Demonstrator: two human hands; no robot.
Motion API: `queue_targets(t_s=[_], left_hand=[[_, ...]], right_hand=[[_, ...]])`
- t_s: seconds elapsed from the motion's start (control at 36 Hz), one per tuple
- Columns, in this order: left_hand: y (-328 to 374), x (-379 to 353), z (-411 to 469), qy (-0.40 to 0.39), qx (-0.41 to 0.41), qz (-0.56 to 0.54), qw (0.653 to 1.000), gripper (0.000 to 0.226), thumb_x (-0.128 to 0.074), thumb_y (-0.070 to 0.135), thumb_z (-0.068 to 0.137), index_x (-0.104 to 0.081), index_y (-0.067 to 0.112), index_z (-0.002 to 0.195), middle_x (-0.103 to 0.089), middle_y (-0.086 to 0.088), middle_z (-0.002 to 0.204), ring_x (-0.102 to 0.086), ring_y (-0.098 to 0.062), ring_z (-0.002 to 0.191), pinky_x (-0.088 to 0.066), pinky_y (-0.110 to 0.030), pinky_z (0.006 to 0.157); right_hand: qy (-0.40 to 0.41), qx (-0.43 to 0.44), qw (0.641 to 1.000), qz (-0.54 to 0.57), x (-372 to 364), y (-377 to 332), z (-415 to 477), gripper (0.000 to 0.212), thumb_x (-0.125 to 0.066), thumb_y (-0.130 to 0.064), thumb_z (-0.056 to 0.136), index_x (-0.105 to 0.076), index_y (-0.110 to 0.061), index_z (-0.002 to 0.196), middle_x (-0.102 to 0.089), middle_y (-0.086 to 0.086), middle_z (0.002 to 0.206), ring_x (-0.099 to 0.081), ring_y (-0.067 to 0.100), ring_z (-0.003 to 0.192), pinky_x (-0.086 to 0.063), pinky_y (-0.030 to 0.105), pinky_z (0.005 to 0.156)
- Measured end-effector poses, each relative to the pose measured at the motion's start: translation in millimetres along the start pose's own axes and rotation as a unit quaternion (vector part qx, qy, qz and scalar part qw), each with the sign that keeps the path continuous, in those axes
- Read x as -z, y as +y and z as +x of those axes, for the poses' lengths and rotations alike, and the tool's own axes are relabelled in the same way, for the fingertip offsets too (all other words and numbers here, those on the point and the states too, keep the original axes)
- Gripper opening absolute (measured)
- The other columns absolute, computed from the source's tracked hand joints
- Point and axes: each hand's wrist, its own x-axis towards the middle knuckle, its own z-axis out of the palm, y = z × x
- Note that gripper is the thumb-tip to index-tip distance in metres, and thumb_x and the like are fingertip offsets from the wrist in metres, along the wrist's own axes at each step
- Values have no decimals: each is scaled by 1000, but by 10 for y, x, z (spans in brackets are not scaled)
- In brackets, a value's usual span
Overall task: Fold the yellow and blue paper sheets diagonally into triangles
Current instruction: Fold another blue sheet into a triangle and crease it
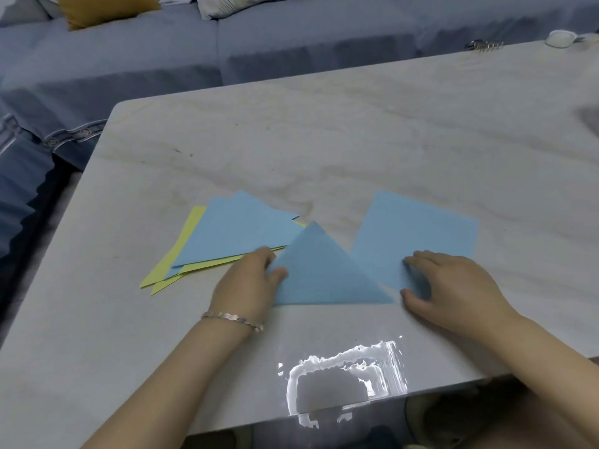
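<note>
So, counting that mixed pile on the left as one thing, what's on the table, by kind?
Mixed pile of yellow and blue papers: 1
Folded blue triangle: 1
Flat blue sheet: 1
Hair clip: 1
Small white object: 1
Total: 5

marble table (356,131), blue sofa (291,34), mustard cushion (103,8)

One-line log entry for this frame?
left hand: holds blue triangle | right hand: touches flat blue sheet
</note>
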Motion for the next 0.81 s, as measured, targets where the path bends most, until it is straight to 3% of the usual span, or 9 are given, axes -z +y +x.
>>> queue_targets(t_s=[0.11, 0.19, 0.28, 0.36, 0.42, 0.53, 0.64, 0.75, 0.81], left_hand=[[-58, 366, 223, 89, -1, 10, 996, 9, -54, 20, 87, -53, 11, 88, -51, -3, 71, -47, -26, 75, -33, -31, 64], [-213, 526, 418, 107, 48, 71, 991, 26, -55, 20, 86, -55, 11, 110, -61, -14, 106, -53, -33, 99, -42, -38, 81], [-327, 536, 466, 121, 75, 126, 982, 50, -60, 19, 83, -44, 11, 130, -49, -21, 125, -42, -39, 116, -34, -44, 96], [-289, 440, 362, 160, 12, 126, 979, 54, -61, 12, 82, -42, 8, 132, -42, -23, 129, -35, -40, 119, -28, -42, 100], [-214, 328, 261, 167, -49, 79, 982, 48, -60, 8, 82, -47, 7, 127, -46, -20, 126, -38, -37, 118, -27, -34, 100], [44, 92, 89, 59, -8, -135, 989, 32, -60, 19, 84, -53, 18, 115, -59, -2, 101, -58, -15, 86, -42, -27, 84], [264, -25, 70, -44, 131, -331, 933, 38, -61, 31, 84, -54, 8, 113, -63, -3, 83, -65, -26, 81, -54, -42, 83], [377, -18, 120, -160, 178, -303, 923, 37, -62, 48, 78, -56, 13, 87, -65, -7, 93, -51, -16, 60, -45, -26, 57], [361, -29, 168, -183, 185, -280, 924, 40, -71, 42, 72, -55, 11, 91, -64, -8, 97, -54, -17, 62, -49, -30, 63]], right_hand=[[-39, 18, 998, -53, 63, -87, 60, 46, -48, -38, 80, -46, -18, 122, -59, -1, 108, -54, 21, 102, -39, 29, 77], [-57, 14, 994, -91, 58, -141, 119, 48, -45, -34, 80, -39, -17, 124, -59, 0, 102, -55, 22, 96, -33, 30, 66], [-58, 10, 992, -112, 25, -183, 169, 52, -43, -27, 82, -30, -13, 131, -59, 3, 103, -56, 26, 96, -27, 28, 62], [-44, 8, 992, -116, 18, -194, 187, 53, -39, -21, 87, -24, -13, 137, -62, 4, 103, -58, 27, 94, -26, 28, 61], [4, -1, 997, -75, -1, -171, 179, 51, -45, -14, 85, -35, -11, 134, -66, 8, 93, -61, 31, 85, -28, 29, 58], [100, -26, 995, 11, -22, -221, 107, 44, -68, 2, 59, -66, -7, 103, -68, 11, 63, -61, 33, 55, -37, 26, 47], [202, 52, 977, 51, -9, -469, -26, 30, -60, -8, 63, -70, -13, 91, -65, 2, 55, -60, 26, 49, -43, 22, 45], [241, 144, 957, 77, 1, -671, -142, 32, -44, -19, 73, -65, -15, 98, -64, -1, 63, -58, 23, 56, -39, 25, 48], [244, 205, 942, 101, -41, -737, -177, 27, -46, -16, 78, -57, -16, 102, -64, 0, 66, -55, 22, 60, -38, 29, 56]])
